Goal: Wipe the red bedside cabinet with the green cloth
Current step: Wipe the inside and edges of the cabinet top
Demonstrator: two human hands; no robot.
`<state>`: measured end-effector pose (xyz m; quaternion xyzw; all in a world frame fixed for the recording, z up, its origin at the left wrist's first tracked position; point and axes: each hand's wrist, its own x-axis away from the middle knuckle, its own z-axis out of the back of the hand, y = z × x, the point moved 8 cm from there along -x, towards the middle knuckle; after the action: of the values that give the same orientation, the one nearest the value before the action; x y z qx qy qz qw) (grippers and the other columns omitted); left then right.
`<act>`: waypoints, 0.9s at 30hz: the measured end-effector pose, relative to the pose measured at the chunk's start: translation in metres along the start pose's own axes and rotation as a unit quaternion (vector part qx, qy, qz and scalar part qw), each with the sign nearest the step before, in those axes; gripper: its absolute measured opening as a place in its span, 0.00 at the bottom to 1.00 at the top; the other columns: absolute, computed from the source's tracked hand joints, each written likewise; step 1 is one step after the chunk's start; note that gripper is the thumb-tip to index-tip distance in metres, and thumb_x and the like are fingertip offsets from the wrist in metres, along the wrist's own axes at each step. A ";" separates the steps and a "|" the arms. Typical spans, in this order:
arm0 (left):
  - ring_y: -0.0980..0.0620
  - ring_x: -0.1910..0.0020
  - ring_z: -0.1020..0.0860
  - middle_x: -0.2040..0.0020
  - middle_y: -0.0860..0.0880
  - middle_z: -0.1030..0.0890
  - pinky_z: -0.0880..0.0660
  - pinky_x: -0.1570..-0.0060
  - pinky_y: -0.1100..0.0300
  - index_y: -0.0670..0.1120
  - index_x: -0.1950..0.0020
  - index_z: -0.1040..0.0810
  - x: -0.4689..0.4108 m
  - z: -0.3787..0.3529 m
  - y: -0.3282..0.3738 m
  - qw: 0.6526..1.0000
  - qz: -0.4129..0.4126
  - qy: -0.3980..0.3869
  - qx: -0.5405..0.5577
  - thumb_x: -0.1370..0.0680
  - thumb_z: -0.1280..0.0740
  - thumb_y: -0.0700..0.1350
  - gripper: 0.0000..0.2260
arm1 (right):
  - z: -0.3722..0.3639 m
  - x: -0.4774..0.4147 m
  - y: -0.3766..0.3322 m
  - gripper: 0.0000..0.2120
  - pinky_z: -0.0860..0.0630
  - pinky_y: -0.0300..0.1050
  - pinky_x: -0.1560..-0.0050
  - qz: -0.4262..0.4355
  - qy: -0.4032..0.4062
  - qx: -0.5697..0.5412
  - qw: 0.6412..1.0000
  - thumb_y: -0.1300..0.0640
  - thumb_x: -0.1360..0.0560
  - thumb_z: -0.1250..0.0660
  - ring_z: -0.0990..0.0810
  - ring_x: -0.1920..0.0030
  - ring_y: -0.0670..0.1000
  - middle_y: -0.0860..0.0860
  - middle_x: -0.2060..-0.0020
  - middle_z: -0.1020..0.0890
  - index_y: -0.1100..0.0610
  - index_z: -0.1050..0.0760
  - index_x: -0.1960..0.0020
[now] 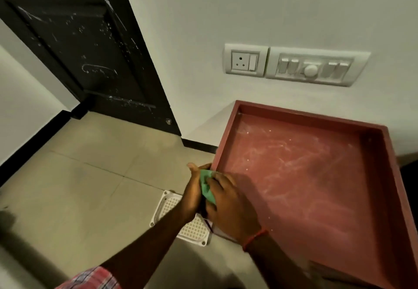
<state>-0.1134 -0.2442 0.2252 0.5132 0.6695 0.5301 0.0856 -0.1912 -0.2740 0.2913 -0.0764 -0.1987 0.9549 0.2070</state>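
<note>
The red bedside cabinet (pixel 300 171) stands against the white wall at the right; its recessed top has a raised rim and shows pale dusty streaks. A small green cloth (pixel 206 184) is bunched at the cabinet's left rim, pressed between both hands. My left hand (pixel 194 187) holds it from the left with the thumb up. My right hand (pixel 230 200) covers it from the right, fingers wrapped over the cloth. Most of the cloth is hidden by the hands.
A white plastic vent grille (pixel 181 218) lies on the tiled floor (pixel 90 187) just left of the cabinet, under my arms. A black door (pixel 90 51) is at the back left. A socket and switch panel (pixel 294 65) sits on the wall above the cabinet.
</note>
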 end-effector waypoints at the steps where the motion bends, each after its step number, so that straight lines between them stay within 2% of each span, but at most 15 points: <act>1: 0.40 0.48 0.15 0.45 0.33 0.17 0.16 0.47 0.51 0.40 0.34 0.19 -0.011 0.001 0.011 1.000 0.004 0.018 0.014 0.29 0.48 0.78 0.47 | -0.002 -0.014 0.008 0.27 0.41 0.50 0.22 0.011 -0.050 -0.008 0.999 0.49 0.20 0.39 0.40 0.23 0.55 0.53 0.24 0.36 0.54 0.39 0.23; 3: 0.39 0.47 0.15 0.43 0.32 0.18 0.16 0.48 0.51 0.36 0.30 0.23 -0.002 0.007 0.004 0.999 0.015 0.028 0.035 0.26 0.56 0.75 0.49 | -0.025 -0.002 0.001 0.28 0.51 0.53 0.20 0.046 -0.125 0.056 0.990 0.48 0.17 0.46 0.49 0.20 0.57 0.55 0.21 0.45 0.55 0.47 0.20; 4: 0.38 0.48 0.15 0.44 0.32 0.18 0.16 0.49 0.52 0.35 0.30 0.24 -0.010 -0.001 0.017 0.998 -0.004 0.058 0.000 0.26 0.55 0.74 0.49 | -0.014 -0.013 0.008 0.29 0.48 0.53 0.21 0.067 -0.134 0.073 0.986 0.45 0.18 0.44 0.46 0.21 0.57 0.55 0.21 0.42 0.55 0.44 0.21; 6: 0.41 0.54 0.14 0.49 0.33 0.18 0.16 0.53 0.55 0.34 0.38 0.19 -0.014 -0.003 0.027 0.994 0.021 0.107 -0.002 0.31 0.39 0.76 0.46 | 0.018 -0.026 0.014 0.27 0.27 0.52 0.32 0.081 -0.055 0.105 0.990 0.40 0.27 0.30 0.25 0.31 0.53 0.52 0.33 0.22 0.50 0.24 0.32; 7: 0.45 0.58 0.14 0.54 0.37 0.17 0.17 0.56 0.58 0.37 0.46 0.15 -0.015 -0.015 0.037 0.995 -0.003 0.083 0.056 0.36 0.30 0.76 0.43 | 0.040 -0.033 0.013 0.23 0.20 0.51 0.41 0.084 -0.008 0.107 0.991 0.40 0.33 0.24 0.18 0.40 0.51 0.49 0.42 0.16 0.49 0.17 0.41; 9: 0.51 0.61 0.15 0.58 0.44 0.18 0.18 0.56 0.60 0.38 0.53 0.14 -0.011 -0.035 0.032 0.997 -0.014 -0.014 0.069 0.32 0.24 0.68 0.31 | 0.042 -0.044 0.013 0.20 0.18 0.50 0.46 0.095 0.032 0.078 0.992 0.42 0.35 0.22 0.15 0.46 0.52 0.50 0.48 0.13 0.52 0.14 0.48; 11: 0.48 0.55 0.17 0.55 0.42 0.19 0.22 0.45 0.55 0.36 0.47 0.19 -0.022 -0.019 0.021 0.995 0.031 0.089 0.018 0.24 0.29 0.59 0.24 | 0.037 -0.052 0.024 0.23 0.20 0.48 0.41 0.097 0.056 0.047 0.993 0.40 0.32 0.25 0.17 0.42 0.55 0.53 0.45 0.15 0.56 0.15 0.46; 12: 0.45 0.51 0.18 0.53 0.40 0.19 0.24 0.41 0.51 0.36 0.45 0.21 -0.023 -0.003 0.023 0.980 0.034 0.196 -0.027 0.22 0.33 0.58 0.24 | 0.038 -0.054 0.027 0.27 0.22 0.48 0.37 0.105 0.052 0.012 0.993 0.37 0.29 0.29 0.20 0.38 0.56 0.54 0.41 0.17 0.58 0.17 0.42; 14: 0.43 0.47 0.18 0.51 0.39 0.17 0.24 0.42 0.52 0.38 0.45 0.20 -0.020 0.009 0.027 0.967 -0.020 0.254 0.001 0.15 0.42 0.53 0.20 | 0.040 -0.060 0.032 0.32 0.25 0.46 0.35 0.093 0.065 -0.036 0.993 0.32 0.24 0.42 0.27 0.32 0.55 0.53 0.36 0.21 0.57 0.22 0.36; 16: 0.51 0.52 0.15 0.55 0.45 0.14 0.22 0.49 0.57 0.44 0.48 0.18 -0.024 0.013 0.035 0.956 -0.054 0.260 -0.121 0.12 0.47 0.50 0.20 | 0.044 -0.077 0.042 0.27 0.22 0.44 0.41 0.056 0.101 -0.048 0.992 0.36 0.20 0.49 0.30 0.32 0.52 0.50 0.36 0.22 0.53 0.24 0.36; 17: 0.53 0.53 0.15 0.56 0.48 0.13 0.22 0.51 0.56 0.47 0.49 0.17 -0.023 0.012 0.041 0.948 -0.061 0.271 -0.157 0.13 0.47 0.54 0.21 | 0.045 -0.088 0.045 0.23 0.21 0.45 0.43 0.044 0.105 -0.049 0.992 0.41 0.20 0.48 0.30 0.33 0.51 0.50 0.36 0.22 0.51 0.24 0.36; 20: 0.48 0.51 0.15 0.53 0.47 0.13 0.21 0.49 0.48 0.51 0.47 0.19 -0.030 0.005 0.050 0.942 -0.073 0.239 -0.222 0.23 0.49 0.67 0.27 | 0.049 -0.132 0.070 0.18 0.20 0.49 0.44 -0.004 0.078 -0.030 0.997 0.54 0.22 0.43 0.29 0.36 0.53 0.48 0.36 0.23 0.49 0.25 0.34; 22: 0.44 0.52 0.17 0.54 0.44 0.16 0.22 0.52 0.48 0.52 0.47 0.24 -0.038 -0.005 0.049 0.937 -0.066 0.203 -0.278 0.23 0.48 0.67 0.23 | 0.052 -0.160 0.085 0.19 0.23 0.49 0.40 -0.011 0.060 0.024 0.998 0.59 0.23 0.39 0.28 0.37 0.54 0.48 0.36 0.24 0.48 0.25 0.34; 24: 0.48 0.53 0.18 0.52 0.48 0.18 0.24 0.54 0.53 0.55 0.48 0.29 -0.041 -0.019 0.054 0.932 -0.074 0.173 -0.310 0.23 0.46 0.67 0.18 | 0.061 -0.190 0.098 0.20 0.29 0.49 0.34 -0.018 0.049 0.067 0.996 0.60 0.24 0.39 0.27 0.37 0.54 0.49 0.35 0.24 0.49 0.26 0.34; 27: 0.50 0.48 0.20 0.46 0.48 0.21 0.23 0.49 0.54 0.56 0.47 0.33 -0.047 -0.018 0.057 0.931 -0.072 0.133 -0.331 0.20 0.47 0.69 0.18 | 0.073 -0.220 0.108 0.18 0.27 0.48 0.38 -0.054 0.092 0.081 0.991 0.64 0.26 0.37 0.21 0.43 0.55 0.51 0.40 0.18 0.52 0.21 0.39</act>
<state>-0.0699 -0.2969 0.2577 0.3309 0.4960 0.7779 0.1985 -0.0484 -0.4832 0.3277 -0.1357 -0.1044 0.9443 0.2809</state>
